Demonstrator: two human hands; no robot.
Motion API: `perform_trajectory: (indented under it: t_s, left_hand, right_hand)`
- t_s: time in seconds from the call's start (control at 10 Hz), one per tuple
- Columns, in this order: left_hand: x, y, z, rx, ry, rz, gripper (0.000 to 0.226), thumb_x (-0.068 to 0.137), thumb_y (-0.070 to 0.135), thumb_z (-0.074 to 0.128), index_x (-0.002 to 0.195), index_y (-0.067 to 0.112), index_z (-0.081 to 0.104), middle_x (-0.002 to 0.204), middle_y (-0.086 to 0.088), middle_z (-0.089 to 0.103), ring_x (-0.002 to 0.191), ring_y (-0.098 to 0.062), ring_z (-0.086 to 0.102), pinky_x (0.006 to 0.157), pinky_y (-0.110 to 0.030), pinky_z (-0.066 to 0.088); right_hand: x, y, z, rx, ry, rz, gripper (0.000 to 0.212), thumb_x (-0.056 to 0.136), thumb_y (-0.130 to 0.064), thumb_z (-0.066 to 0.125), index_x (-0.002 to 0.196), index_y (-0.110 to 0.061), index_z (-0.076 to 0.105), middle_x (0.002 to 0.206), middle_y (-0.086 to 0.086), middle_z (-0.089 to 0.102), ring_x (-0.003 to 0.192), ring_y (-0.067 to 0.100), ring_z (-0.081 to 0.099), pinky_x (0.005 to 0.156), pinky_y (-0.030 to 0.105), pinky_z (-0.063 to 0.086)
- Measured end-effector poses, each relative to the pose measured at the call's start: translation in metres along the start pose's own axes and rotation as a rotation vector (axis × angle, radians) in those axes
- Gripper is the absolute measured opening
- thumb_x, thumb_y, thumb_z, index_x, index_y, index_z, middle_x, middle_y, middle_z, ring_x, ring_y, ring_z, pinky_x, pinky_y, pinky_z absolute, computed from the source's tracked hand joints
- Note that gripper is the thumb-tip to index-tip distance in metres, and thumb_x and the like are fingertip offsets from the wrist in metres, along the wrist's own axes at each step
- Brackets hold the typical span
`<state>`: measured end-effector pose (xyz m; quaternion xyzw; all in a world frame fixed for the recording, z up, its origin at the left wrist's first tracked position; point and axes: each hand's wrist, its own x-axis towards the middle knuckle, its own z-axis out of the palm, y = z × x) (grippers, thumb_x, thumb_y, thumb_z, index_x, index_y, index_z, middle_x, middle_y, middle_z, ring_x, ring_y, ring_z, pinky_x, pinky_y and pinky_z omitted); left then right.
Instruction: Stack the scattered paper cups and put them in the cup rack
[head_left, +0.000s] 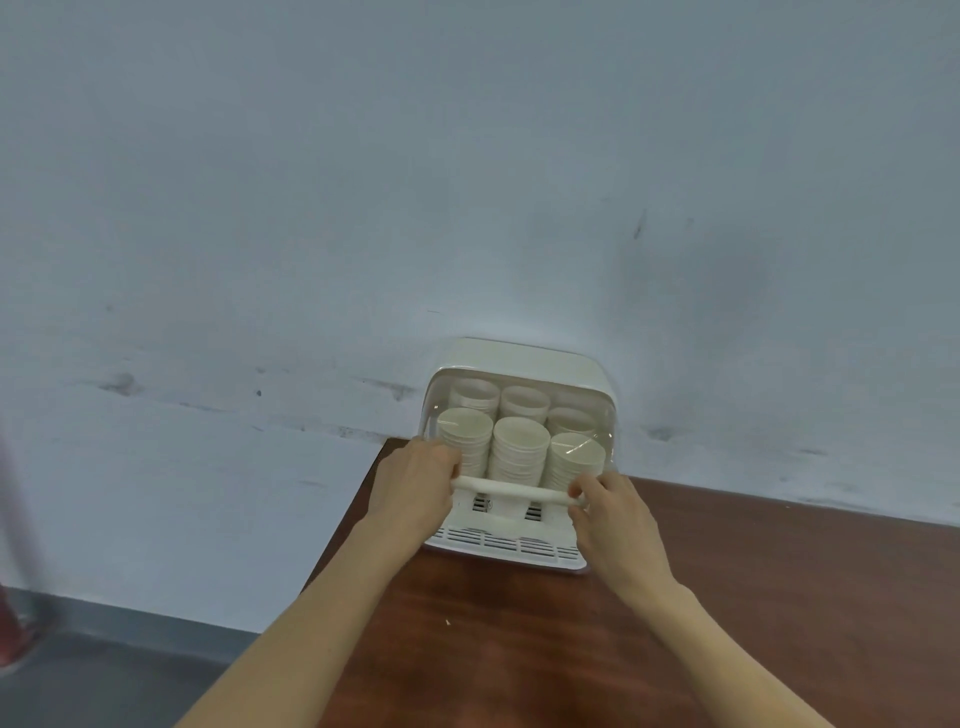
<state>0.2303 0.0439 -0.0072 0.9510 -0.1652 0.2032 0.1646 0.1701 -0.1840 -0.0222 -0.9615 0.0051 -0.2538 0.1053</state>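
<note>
A white cup rack stands against the wall at the far left corner of the brown table. Several stacks of white paper cups sit upside down inside it, in two rows behind a clear hinged cover. A white handle bar runs along the cover's lower front edge. My left hand grips the bar's left end. My right hand pinches its right end between thumb and fingers. The cover sits partly lowered over the cups.
The slotted white base tray of the rack juts toward me. The table's left edge drops to a grey floor. A pale blue wall rises just behind the rack. A blurred reddish shape shows at the far left.
</note>
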Motion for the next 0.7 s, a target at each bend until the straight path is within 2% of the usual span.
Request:
perform_trajectory:
  t_s: [0.4,0.6,0.7]
  left_hand:
    - [-0.013,-0.001,0.009,0.016,-0.079,-0.032,0.018,0.089,0.013,0.056,0.098,0.026,0.063,0.1,0.007,0.063,0.094,-0.017,0.057,0.073,-0.031,0.047]
    - [-0.021,0.012,-0.007,0.007,-0.164,-0.079,0.023,0.091,0.02,0.047,0.103,0.022,0.066,0.104,0.001,0.065,0.095,-0.021,0.06,0.077,-0.035,0.051]
    - [-0.036,0.022,-0.027,-0.028,-0.105,-0.063,0.025,0.09,0.019,0.046,0.104,0.02,0.066,0.104,0.001,0.065,0.095,-0.02,0.059,0.078,-0.037,0.052]
  right_hand:
    - [-0.014,-0.002,0.009,-0.011,-0.045,0.026,0.015,0.09,-0.016,0.056,0.104,-0.018,0.06,0.102,0.001,0.057,0.094,0.022,0.052,0.072,0.03,0.044]
    - [-0.018,-0.01,-0.011,-0.039,-0.176,0.044,0.026,0.094,-0.02,0.05,0.119,-0.019,0.055,0.119,0.002,0.054,0.107,0.021,0.049,0.085,0.032,0.045]
    - [-0.025,-0.014,-0.032,-0.021,-0.129,0.026,0.031,0.095,-0.02,0.048,0.125,-0.018,0.053,0.122,0.003,0.053,0.11,0.022,0.049,0.087,0.032,0.045]
